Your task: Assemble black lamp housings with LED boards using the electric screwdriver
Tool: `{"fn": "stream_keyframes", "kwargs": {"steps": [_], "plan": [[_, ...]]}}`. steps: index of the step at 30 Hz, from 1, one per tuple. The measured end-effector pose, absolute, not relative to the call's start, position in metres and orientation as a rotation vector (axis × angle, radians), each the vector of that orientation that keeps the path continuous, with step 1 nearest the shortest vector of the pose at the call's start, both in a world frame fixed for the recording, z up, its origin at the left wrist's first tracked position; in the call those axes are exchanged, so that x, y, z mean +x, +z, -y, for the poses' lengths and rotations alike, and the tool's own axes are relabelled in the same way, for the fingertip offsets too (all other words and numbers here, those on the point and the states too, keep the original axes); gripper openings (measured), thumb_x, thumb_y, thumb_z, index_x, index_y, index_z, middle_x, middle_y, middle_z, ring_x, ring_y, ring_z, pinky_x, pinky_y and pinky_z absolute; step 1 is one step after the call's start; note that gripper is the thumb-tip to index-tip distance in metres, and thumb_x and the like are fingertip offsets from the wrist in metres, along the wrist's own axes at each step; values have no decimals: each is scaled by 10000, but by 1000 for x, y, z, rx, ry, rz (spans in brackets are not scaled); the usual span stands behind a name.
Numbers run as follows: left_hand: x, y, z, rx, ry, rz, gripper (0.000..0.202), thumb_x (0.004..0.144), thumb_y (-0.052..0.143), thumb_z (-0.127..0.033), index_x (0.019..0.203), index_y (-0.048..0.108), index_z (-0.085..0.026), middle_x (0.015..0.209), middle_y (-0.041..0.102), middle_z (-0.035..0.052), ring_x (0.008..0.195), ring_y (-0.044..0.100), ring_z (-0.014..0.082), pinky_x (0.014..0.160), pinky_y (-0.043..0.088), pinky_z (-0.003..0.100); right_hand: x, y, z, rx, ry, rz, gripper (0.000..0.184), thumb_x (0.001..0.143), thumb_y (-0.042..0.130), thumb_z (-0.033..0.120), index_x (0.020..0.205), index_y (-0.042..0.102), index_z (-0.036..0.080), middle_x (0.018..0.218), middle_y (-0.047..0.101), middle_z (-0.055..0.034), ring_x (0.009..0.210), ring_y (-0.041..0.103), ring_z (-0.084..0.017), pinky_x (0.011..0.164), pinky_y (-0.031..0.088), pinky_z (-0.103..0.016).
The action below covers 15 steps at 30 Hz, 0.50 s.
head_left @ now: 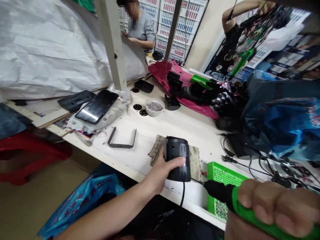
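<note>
My left hand (pixel 160 171) is closed around a black plastic device (pixel 177 158) with a cable hanging from its near end. The device rests on a grey cloth pad (pixel 195 159) at the front edge of the white workbench (pixel 175 123). My right hand (pixel 277 205) grips a green-handled screwdriver (pixel 240 203). Its black front end and thin tip point left and meet the device's lower right side. Just behind the tip sits a green basket (pixel 220 173) of small screws.
A black U-shaped bracket (pixel 121 140), a bowl of small metal parts (pixel 154 107), black discs (pixel 137 107), a phone (pixel 97 105) and more black housings on a pink bag (pixel 185 90) lie on the bench. Blue bags and cables crowd the right. Another person sits behind.
</note>
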State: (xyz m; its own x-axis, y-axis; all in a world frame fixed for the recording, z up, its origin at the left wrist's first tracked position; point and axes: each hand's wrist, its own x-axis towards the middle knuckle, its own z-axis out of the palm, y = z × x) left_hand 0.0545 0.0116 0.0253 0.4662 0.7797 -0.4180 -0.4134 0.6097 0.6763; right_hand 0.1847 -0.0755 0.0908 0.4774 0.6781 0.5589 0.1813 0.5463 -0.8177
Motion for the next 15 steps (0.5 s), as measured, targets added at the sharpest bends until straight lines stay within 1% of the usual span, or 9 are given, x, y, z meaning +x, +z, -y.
{"fn": "stream_keyframes", "kwargs": {"steps": [1,2,3,5,6,7,10,12,15], "plan": [[54,25,-12,524,786,-789,613,635,804,-269,1183,532,-221,1032,674,64,984,623,248,804,499,330,186,92,78,-940,306,995,196,869,515,300,690,584,260,477,319,56,398,348,-111,443,389,-292],[53,24,-12,516,786,-793,628,650,797,-282,1210,520,-226,1046,672,66,1001,619,252,804,502,331,186,94,78,-913,259,936,160,871,516,265,741,609,254,501,371,51,427,382,-117,457,403,-298],[53,24,-12,514,779,-790,654,659,793,-290,1242,502,-234,1055,670,66,1011,616,255,803,506,334,184,95,77,-904,239,900,126,879,510,258,849,633,255,527,429,48,456,418,-126,472,417,-304],[55,24,-9,523,772,-785,701,663,795,-288,1283,472,-245,1050,670,61,1003,618,250,792,515,332,181,96,71,-898,269,927,213,893,497,312,1072,607,274,566,525,45,493,473,-145,491,445,-318],[57,25,-7,531,773,-787,711,662,797,-285,1290,467,-246,1036,673,57,986,622,245,779,520,328,180,95,67,-866,302,969,260,885,509,364,1116,591,276,574,551,42,494,489,-150,488,454,-322],[58,26,-5,540,778,-793,713,659,799,-282,1289,468,-243,1013,676,53,963,627,239,764,525,323,178,94,62,-837,332,994,294,862,540,423,1105,596,267,580,566,37,493,501,-152,483,460,-324],[61,28,1,560,832,-846,702,640,807,-284,1261,486,-227,951,683,43,903,637,225,729,534,309,176,84,49,-754,384,954,401,744,649,575,984,624,254,572,554,42,465,495,-137,451,457,-303],[62,29,3,568,875,-890,708,627,811,-294,1253,489,-222,954,685,44,899,640,222,727,536,302,174,77,44,-704,418,899,410,705,686,579,949,621,256,566,540,51,461,488,-129,450,457,-288],[60,28,3,582,908,-926,726,612,808,-304,1260,490,-223,955,688,50,889,650,231,704,538,300,173,70,43,-651,514,895,408,707,688,568,949,608,250,579,536,56,475,491,-121,472,469,-278]]}}
